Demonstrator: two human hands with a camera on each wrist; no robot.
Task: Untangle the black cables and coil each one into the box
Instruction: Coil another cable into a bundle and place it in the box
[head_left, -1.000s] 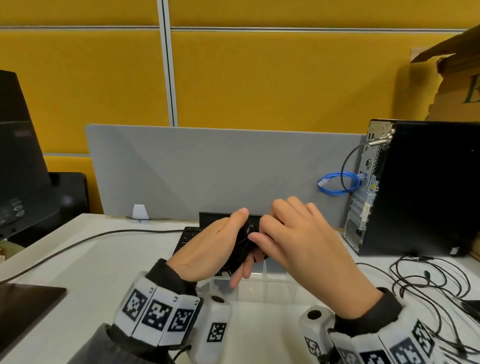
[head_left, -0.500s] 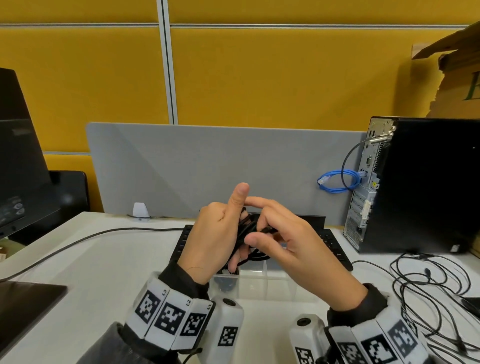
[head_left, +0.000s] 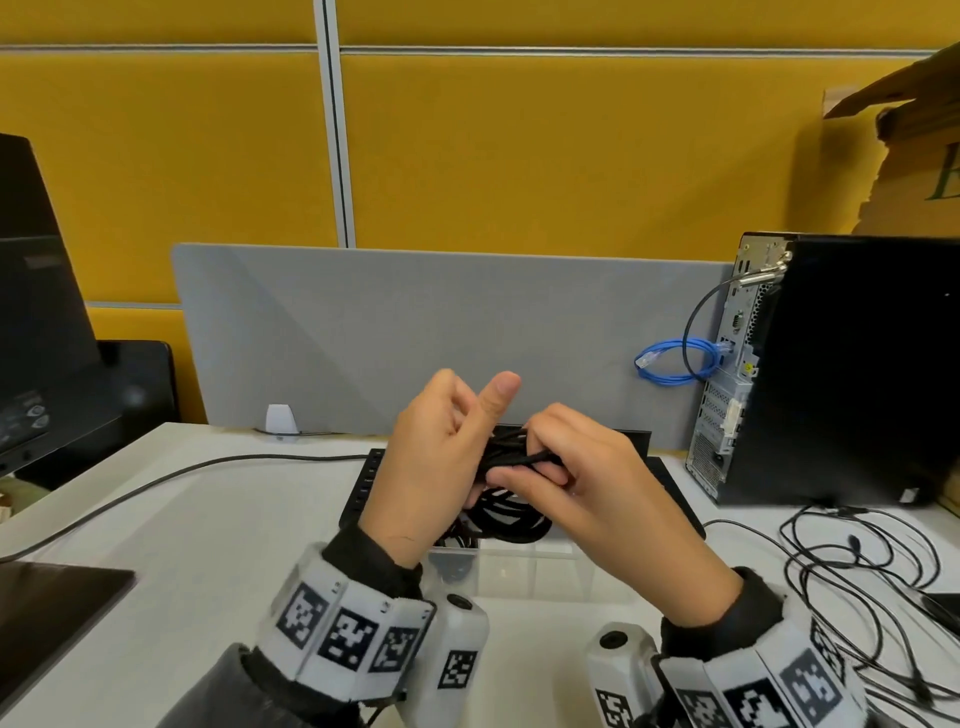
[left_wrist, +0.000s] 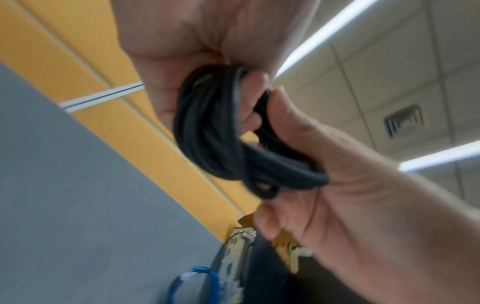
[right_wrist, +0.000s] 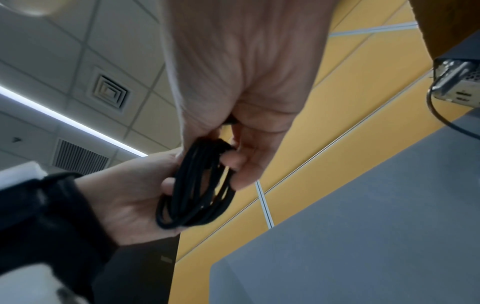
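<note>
A coiled black cable (head_left: 511, 457) (left_wrist: 223, 131) (right_wrist: 197, 185) is held in the air between both hands, above a clear plastic box (head_left: 519, 571). My left hand (head_left: 447, 452) grips one side of the coil, thumb raised. My right hand (head_left: 561, 462) curls its fingers round the other side and pinches the strands. Another black coil (head_left: 506, 519) lies inside the box below the hands. A loose tangle of thin black cables (head_left: 852, 561) is spread on the white table at the right.
A black keyboard (head_left: 670, 493) lies behind the box. A black computer tower (head_left: 841, 369) with a blue network cable (head_left: 670, 364) stands at the right. A grey divider (head_left: 415, 332) runs behind. A monitor (head_left: 36, 312) and a dark pad (head_left: 52, 608) are at the left.
Both hands have risen a little with the coil. The right hand's fingers have closed round the coil's strands, and the left thumb now points up.
</note>
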